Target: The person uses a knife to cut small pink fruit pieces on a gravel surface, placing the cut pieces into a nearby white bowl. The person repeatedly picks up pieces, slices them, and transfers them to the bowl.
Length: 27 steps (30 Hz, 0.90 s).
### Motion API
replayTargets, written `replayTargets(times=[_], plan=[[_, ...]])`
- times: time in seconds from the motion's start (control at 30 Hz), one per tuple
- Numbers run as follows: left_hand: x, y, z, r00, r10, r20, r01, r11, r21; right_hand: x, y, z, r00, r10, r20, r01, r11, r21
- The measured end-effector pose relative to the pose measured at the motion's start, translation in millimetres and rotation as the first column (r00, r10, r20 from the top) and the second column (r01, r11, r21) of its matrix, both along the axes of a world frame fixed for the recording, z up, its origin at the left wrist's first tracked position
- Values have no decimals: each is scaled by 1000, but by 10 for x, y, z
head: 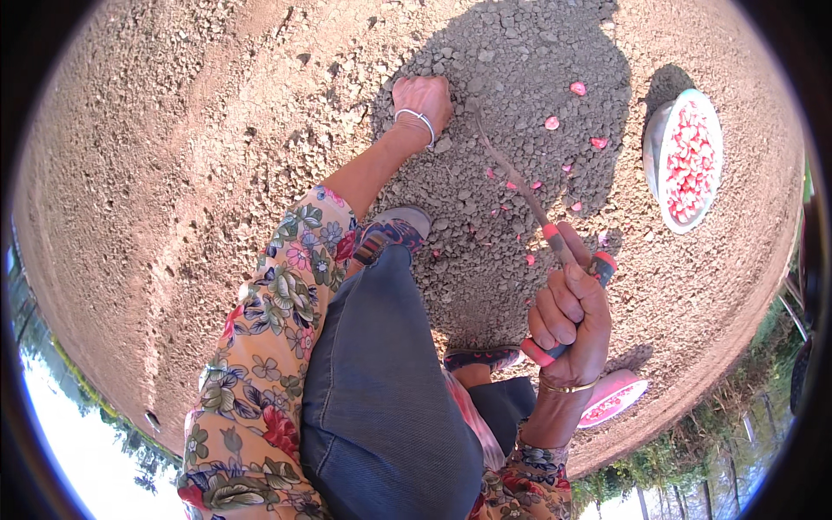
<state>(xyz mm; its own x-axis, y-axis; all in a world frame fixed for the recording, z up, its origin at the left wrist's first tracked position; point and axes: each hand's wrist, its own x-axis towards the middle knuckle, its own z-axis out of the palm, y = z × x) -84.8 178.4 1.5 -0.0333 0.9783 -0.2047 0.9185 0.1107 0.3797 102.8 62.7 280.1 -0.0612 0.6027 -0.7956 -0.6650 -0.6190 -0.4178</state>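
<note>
My left hand [424, 97], with a silver-coloured bangle on its wrist, is pressed knuckles-up against the loose, clumpy soil [481, 39]. Its fingertips are hidden, so whether they hold anything does not show. In my right hand [575, 312] is a T-handled digging tool [513, 172] with a red and dark grip. The tool's thin, bent, soil-coated metal shaft reaches up and left, its tip at the soil just right of my left hand. Several pink cloves, seemingly garlic, lie scattered on the shaded ground, among them one clove [552, 123] right of the shaft.
A pale bowl [652, 146] heaped with pink cloves stands to the right. Lower right, beyond my right wrist, is a pink bowl [595, 409] with more pink pieces. My shoes [406, 221] rest on the soil beneath my bent knee. Plants and trees [702, 448] line the field's edge.
</note>
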Motion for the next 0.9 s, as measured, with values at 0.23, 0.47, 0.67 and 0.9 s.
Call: replayTargets(times=[0.23,0.47,0.67,0.9], plan=[[-45,-113,31,993,22,116,-37,991,131,212,-316,-4,997,-67,-41,66,998,-14],[418,-113,218,925,-127,358,-41,903,428,341,-531,-76,995,-95,1,95,994,-60],[1512,239,194,920,-317,232,248,926,283,340,-623,-169,993,-117,9,117,992,-54],[1583,294,27,918,-304,253,274,950,148,305,-646,-203,995,-95,-9,94,995,-34]])
